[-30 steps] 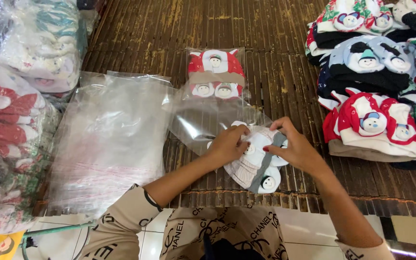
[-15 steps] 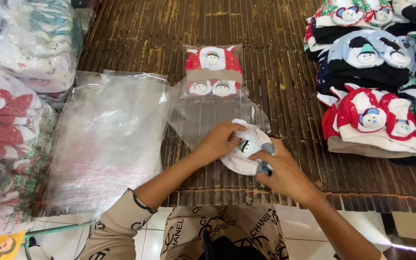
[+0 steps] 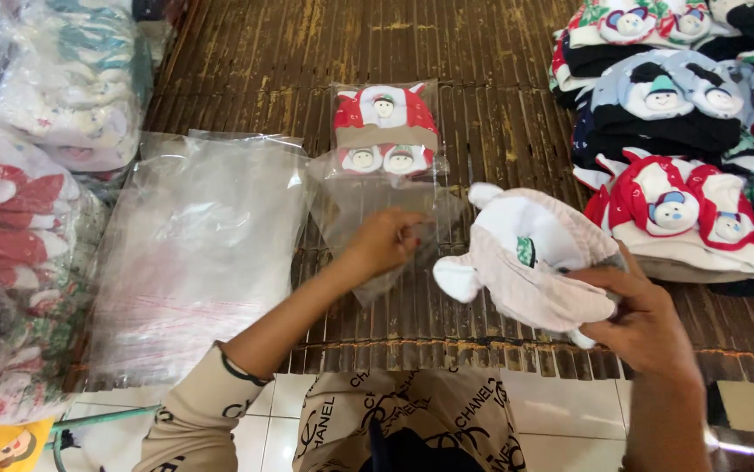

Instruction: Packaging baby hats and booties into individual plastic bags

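Observation:
My right hand (image 3: pixel 643 319) grips a white and pale pink baby hat (image 3: pixel 525 262) with small round ears, lifted above the slatted bamboo surface (image 3: pixel 482 114). My left hand (image 3: pixel 384 240) pinches the edge of an empty clear plastic bag (image 3: pixel 368 205) lying on the slats. Just beyond that bag lies a packed bag with a red and white hat set (image 3: pixel 386 127) decorated with little round faces.
A stack of clear plastic bags (image 3: pixel 198 253) lies at the left. Bundles of wrapped clothing (image 3: pixel 36 79) pile up along the left edge. Stacked baby hats (image 3: pixel 683 210) in red, blue and dark colours fill the right side. White floor tiles (image 3: pixel 560 402) show below.
My right hand has lifted the hat off the bag and moved it right, turned open. My left hand stays on the empty plastic bag.

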